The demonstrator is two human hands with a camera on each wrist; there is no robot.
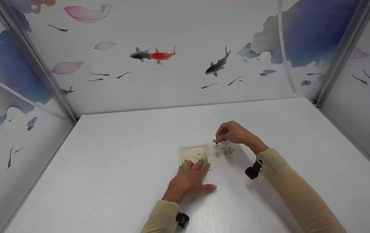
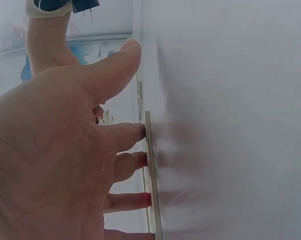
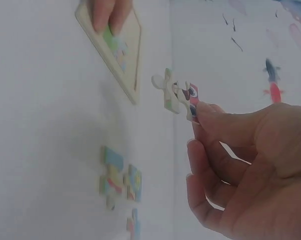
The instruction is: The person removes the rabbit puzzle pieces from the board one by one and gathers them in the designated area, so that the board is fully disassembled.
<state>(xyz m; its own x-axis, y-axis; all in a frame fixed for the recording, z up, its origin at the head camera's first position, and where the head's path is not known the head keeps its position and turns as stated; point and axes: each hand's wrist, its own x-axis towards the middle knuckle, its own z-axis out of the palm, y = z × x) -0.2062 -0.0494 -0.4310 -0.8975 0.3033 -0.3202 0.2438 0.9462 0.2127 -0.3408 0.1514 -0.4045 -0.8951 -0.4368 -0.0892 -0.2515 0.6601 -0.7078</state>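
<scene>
In the head view a wooden puzzle tray [image 1: 179, 153] lies on the white table, with some picture pieces fitted along its near part and bare wood behind them. My left hand [image 1: 190, 179] rests on it, straight fingertips pressing on the near pieces and the thumb spread to the right. My right hand [image 1: 235, 132] is to the right of the tray. Between thumb and fingers it pinches a puzzle piece [image 3: 170, 92], raised above the table and tilted, with a knob pointing out. Several loose puzzle pieces [image 3: 113, 170] lie on the table below that hand.
The white table [image 1: 107, 155] is enclosed by panels [image 1: 185, 32] printed with fish and petals at the back and both sides. A small black wrist camera [image 1: 253, 170] is strapped to the right wrist, and another [image 1: 182, 220] to the left.
</scene>
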